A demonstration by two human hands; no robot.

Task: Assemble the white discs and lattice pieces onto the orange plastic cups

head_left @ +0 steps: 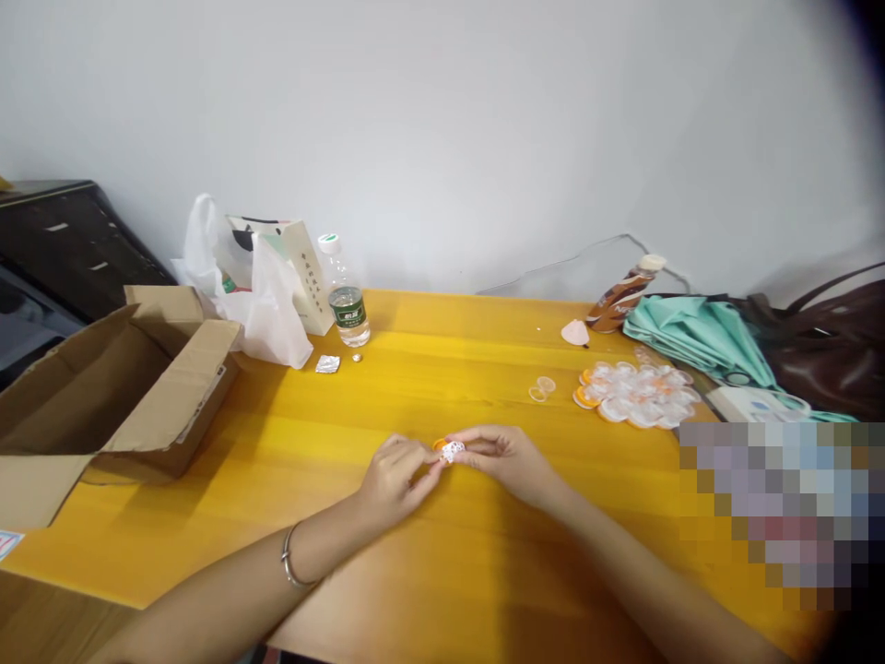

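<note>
Near the middle of the yellow table, my left hand [401, 475] and my right hand [508, 458] meet around a small round orange-and-white piece [452, 451]. White with dark specks shows on its near side, orange along its upper left edge. The left fingertips pinch it from the left; the right thumb and fingers grip it from the right. Its exact kind is too small to make out. Further right lies a cluster of clear plastic and orange round pieces [636, 395]. A few loose clear rings [543, 388] rest between that cluster and my hands.
An open cardboard box [200, 406] stands at left, with a white plastic bag [266, 314] and a water bottle [349, 304] behind it. Crumpled foil [327, 364] lies before the bottle. At right are a brown-labelled bottle [622, 297], a teal folded umbrella [702, 337] and a dark bag [822, 341].
</note>
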